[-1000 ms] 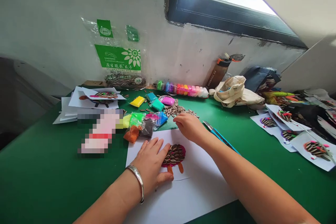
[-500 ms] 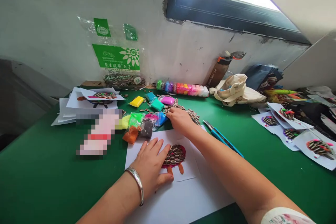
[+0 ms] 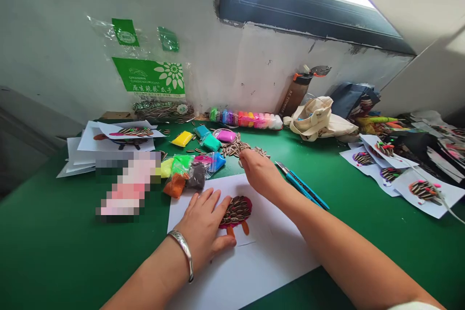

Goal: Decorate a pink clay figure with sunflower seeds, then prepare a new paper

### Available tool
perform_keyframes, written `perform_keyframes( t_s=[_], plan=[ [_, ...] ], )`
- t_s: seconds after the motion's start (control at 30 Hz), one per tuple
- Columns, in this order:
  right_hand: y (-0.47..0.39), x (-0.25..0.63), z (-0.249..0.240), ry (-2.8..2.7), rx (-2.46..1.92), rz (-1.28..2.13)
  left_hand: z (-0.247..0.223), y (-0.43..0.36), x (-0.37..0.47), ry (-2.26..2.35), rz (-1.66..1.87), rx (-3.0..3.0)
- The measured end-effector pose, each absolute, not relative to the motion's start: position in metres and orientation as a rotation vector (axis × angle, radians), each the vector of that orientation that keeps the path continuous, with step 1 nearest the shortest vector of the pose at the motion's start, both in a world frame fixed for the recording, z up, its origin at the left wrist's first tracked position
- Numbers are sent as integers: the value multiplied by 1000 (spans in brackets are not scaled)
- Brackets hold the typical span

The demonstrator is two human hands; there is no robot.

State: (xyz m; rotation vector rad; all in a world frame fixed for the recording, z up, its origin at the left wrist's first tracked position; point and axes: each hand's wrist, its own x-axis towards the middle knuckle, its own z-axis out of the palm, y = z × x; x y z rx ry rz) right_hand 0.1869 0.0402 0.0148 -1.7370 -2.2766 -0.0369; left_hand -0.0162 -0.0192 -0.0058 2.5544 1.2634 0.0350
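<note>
My left hand (image 3: 203, 223) lies flat with fingers spread on a sheet of white paper (image 3: 269, 261), a silver bangle on its wrist. Its fingers cover the left part of a seed-covered animal picture (image 3: 237, 210), which has a pink edge and orange clay legs. Just beyond the paper's far edge, my right hand (image 3: 259, 172) is closed in a pinch, with what looks like a sunflower seed at its fingertips. Behind it spreads a pile of striped sunflower seeds (image 3: 236, 147). Small bags of coloured clay, including an orange one (image 3: 175, 185) and a dark one (image 3: 196, 177), lie left of the pile.
A blue utility knife (image 3: 303, 186) lies right of my right hand. Finished pictures sit in a left stack (image 3: 80, 152) and a right group (image 3: 421, 193). Along the wall stand a seed bag (image 3: 156, 77), a clay pack (image 3: 247, 119), a bottle (image 3: 293, 94) and a cloth bag (image 3: 319, 118).
My right hand has drawn back from the seed pile towards the paper, fingers still pinched. My left hand stays on the picture. The whole view has shifted slightly.
</note>
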Motion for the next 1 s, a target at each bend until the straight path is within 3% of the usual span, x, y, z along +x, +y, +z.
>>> perform_keyframes(
  t_s=[0.07, 0.2, 0.47, 0.73, 1.0],
  plan=[
    [19, 198, 9, -2233, -1721, 65, -7, -19, -16, 1266, 37, 2553],
    [-12, 210, -5, -1890, -1583, 617, -10, -20, -17, 1261, 85, 2561],
    [-11, 213, -14, -1735, -1469, 1008, -8, -22, -17, 1253, 102, 2563],
    [-17, 221, -9, -2083, -1422, 632, -12, -24, -14, 1232, 132, 2565],
    [-18, 218, -5, -2292, -1414, 508, -9, -28, -9, 1219, 132, 2604]
  ],
)
